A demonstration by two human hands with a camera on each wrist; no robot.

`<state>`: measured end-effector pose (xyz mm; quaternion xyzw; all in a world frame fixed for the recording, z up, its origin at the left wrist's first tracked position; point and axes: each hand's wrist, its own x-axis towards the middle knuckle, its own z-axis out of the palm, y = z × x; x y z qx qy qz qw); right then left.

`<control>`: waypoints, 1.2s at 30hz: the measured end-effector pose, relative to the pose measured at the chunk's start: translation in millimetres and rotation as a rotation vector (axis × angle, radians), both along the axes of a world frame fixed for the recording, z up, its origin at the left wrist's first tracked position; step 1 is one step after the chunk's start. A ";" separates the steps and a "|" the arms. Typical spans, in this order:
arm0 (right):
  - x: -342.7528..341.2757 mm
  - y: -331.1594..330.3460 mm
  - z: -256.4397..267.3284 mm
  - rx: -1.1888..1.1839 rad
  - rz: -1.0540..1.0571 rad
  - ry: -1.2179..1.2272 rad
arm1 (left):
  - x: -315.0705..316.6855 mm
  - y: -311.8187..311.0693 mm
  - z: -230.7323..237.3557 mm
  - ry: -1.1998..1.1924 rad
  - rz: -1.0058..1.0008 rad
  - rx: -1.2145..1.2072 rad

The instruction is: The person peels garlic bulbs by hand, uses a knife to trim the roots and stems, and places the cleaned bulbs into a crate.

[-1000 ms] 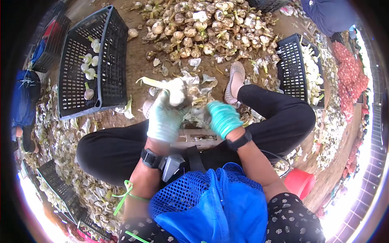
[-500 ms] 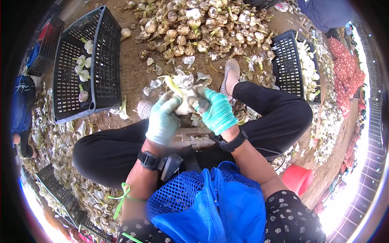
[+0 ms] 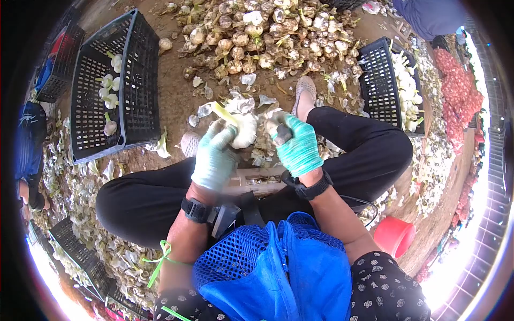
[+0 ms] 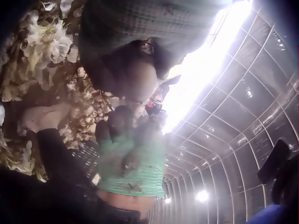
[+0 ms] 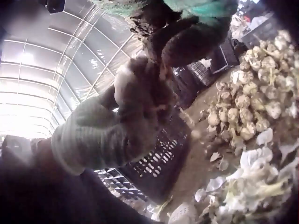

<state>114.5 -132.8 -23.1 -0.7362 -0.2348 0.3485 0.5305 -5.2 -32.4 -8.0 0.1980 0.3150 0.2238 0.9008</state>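
Note:
In the head view a white garlic bulb (image 3: 245, 131) with a pale green stem is gripped by the gloved left hand (image 3: 215, 155), thumb and fingers round its near side. Just to the right, the right hand (image 3: 295, 147), in a green glove, pinches loose brownish skin (image 3: 272, 124) between thumb and fingers, apart from the bulb. The left wrist view shows the bulb (image 4: 138, 81) close up, with the green-gloved right hand (image 4: 131, 158) below it. In the right wrist view the left hand (image 5: 112, 126) is dim, its fingers round the bulb (image 5: 123, 84).
Unpeeled bulbs (image 3: 267, 37) lie heaped ahead. A black crate (image 3: 143, 80) with several white bulbs stands at left, a fuller crate (image 3: 381, 85) at right. Peeled skins (image 3: 120, 208) litter the ground around the crossed legs. A red bucket (image 3: 394, 235) sits at the lower right.
Over the last second both hands have shifted slightly. Since half a second ago, the right hand has moved right, off the bulb, and the bulb in the left hand shows more of its white side.

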 end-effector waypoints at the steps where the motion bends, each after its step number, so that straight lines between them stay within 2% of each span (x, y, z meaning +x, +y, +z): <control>1: -2.8 0.7 5.9 -0.034 0.038 -0.189 | -0.3 -0.6 0.3 0.062 -0.013 0.055; 2: -6.2 2.1 12.9 -0.036 0.036 -0.190 | 0.4 -1.3 0.7 0.060 -0.016 0.054; 4: -12.4 6.3 22.3 -0.089 0.118 -0.456 | 1.9 -2.3 1.2 0.074 0.014 0.113; 6: -15.1 7.8 17.4 -0.175 0.117 -0.482 | 0.5 -1.4 -4.7 0.083 0.000 0.163; 8: -15.1 11.0 20.5 -0.159 0.142 -0.413 | -0.9 -0.8 -7.0 0.092 -0.012 0.212; 10: -14.0 10.1 10.0 -0.128 0.141 -0.370 | -3.0 -0.1 -6.4 -0.045 0.003 0.067; 12: -11.4 9.9 -3.5 -0.067 0.050 -0.260 | -6.9 2.3 -15.0 -0.140 -0.031 0.014; 13: -8.9 10.2 -1.7 -0.141 -0.027 -0.103 | -8.0 3.0 -17.9 -0.235 -0.068 -0.040; 15: -1.5 4.0 -29.2 -0.097 -0.077 -0.155 | -8.5 3.1 -12.4 -0.261 -0.065 -0.069; 16: -1.7 5.5 -26.9 -0.061 -0.093 -0.160 | -9.9 2.3 -10.1 -0.286 -0.056 -0.102; 17: -1.0 4.7 -22.3 -0.063 -0.087 -0.157 | -10.9 2.8 -9.7 -0.284 -0.050 -0.104; 19: 1.6 5.8 1.1 -0.062 -0.046 -0.377 | -9.4 5.0 -9.5 -0.258 -0.050 -0.195; 20: 1.6 9.8 17.7 -0.061 -0.048 -0.379 | -8.2 4.9 -10.1 -0.260 -0.052 -0.193; 22: -2.8 14.0 42.2 -0.106 0.068 -0.181 | -7.3 3.8 -12.4 -0.233 -0.010 -0.159; 23: -10.1 12.3 35.7 0.105 -0.005 -0.101 | -6.5 2.9 -10.6 -0.231 -0.012 -0.159; 24: -9.0 9.7 36.6 0.042 0.070 -0.375 | -4.8 1.7 -7.3 -0.192 -0.005 -0.097; 26: -10.2 7.8 14.6 0.025 0.088 -0.416 | -3.9 0.0 -6.2 -0.154 -0.001 -0.038; 32: -3.3 2.3 2.8 0.004 0.155 -0.135 | -8.1 2.5 -10.7 -0.196 -0.085 -0.033; 36: -1.4 1.7 10.3 0.046 0.158 -0.181 | -3.9 1.6 -1.7 -0.195 -0.059 -0.077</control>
